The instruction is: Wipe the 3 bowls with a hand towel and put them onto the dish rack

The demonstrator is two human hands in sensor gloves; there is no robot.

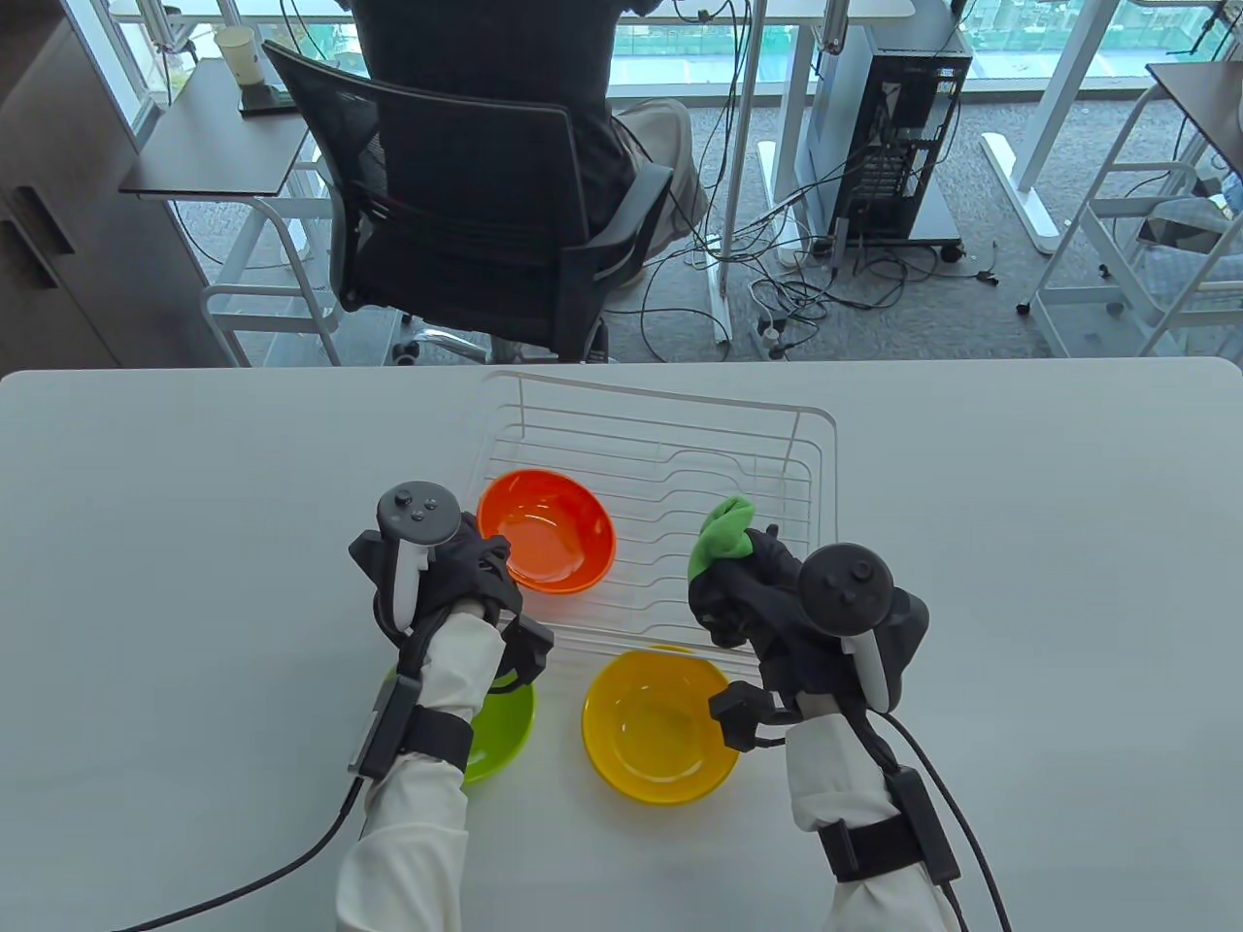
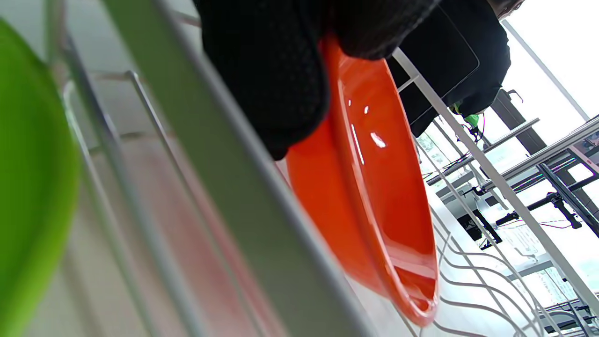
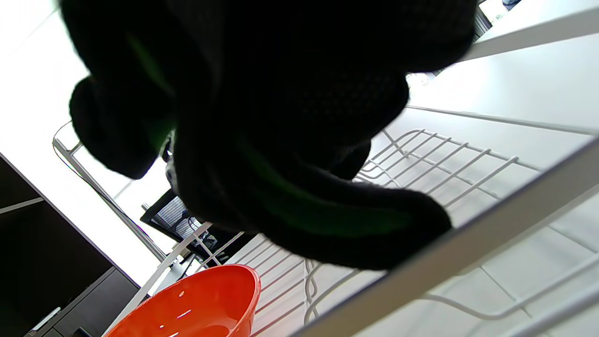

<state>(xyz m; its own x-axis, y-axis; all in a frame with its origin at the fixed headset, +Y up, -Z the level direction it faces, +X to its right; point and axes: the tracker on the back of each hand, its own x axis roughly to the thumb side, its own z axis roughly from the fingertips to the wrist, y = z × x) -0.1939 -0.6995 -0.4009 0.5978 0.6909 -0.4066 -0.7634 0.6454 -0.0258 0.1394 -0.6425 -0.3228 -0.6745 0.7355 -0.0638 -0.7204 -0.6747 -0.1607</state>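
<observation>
Table view: white tabletop (image 1: 146, 582) in an office, grey carpet behind, a seated person (image 1: 544, 87) in a black mesh chair (image 1: 456, 214), a computer tower (image 1: 889, 126) with loose cables on the floor, a paper cup (image 1: 238, 58) on a side table. White wire dish rack (image 1: 680, 466) sits mid-tabletop. Orange bowl (image 1: 546, 532) is in the rack's near-left corner, tilted on the wires. Yellow bowl (image 1: 660, 726) stands on the tabletop just in front of the rack. Green bowl (image 1: 500, 728) is on the tabletop left of the yellow one, mostly hidden under the left forearm.

Hidden/unclear: left wrist view is filled by blurred rack wire and a green blur at the left edge; right wrist view is mostly dark glove, towel only showing as thin green streaks, orange bowl at the bottom.

Left hand (image 1: 476, 573) reaches over the rack's near edge, fingers (image 2: 281, 93) curled on the orange bowl's rim, thumb side on the outer wall, gripping it. Right hand (image 1: 743, 582) hovers above the rack's near-right part, fist closed around the bunched green towel (image 1: 723, 532), which sticks out past the fingers. Trackers sit on both hand backs, white sleeves, cables trailing off the wrists.
</observation>
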